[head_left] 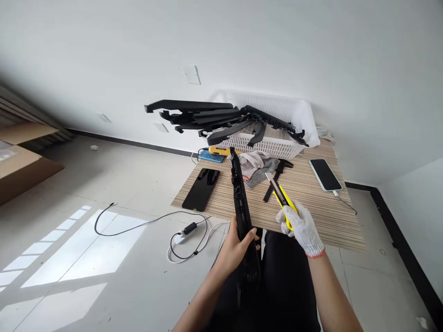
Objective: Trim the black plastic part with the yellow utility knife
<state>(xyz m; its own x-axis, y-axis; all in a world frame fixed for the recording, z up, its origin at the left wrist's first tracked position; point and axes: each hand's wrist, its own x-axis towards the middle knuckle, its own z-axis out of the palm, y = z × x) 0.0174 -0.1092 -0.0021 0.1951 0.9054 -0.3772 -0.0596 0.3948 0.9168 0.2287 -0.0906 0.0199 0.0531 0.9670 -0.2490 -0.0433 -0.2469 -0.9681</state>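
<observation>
My bare left hand [236,246] is wrapped round a long black plastic part [241,198], which stands nearly upright in the view over the table's front edge and my lap. In a white knitted glove with an orange cuff, my right hand [302,226] grips a yellow utility knife [284,201]. Its blade is out and points up and to the left, apart from the plastic part. Beyond the knife, a black caliper [277,180] lies on the table beside a grey cloth [263,174] and a whitish glove [252,162].
A white basket [306,120] at the back holds several black plastic parts [204,115] that stick out leftward. On the wood-grain table [332,226] lie a black phone [201,189], a charging phone [325,175] and a yellow-handled tool [219,151]. Cables [145,224] trail over the floor.
</observation>
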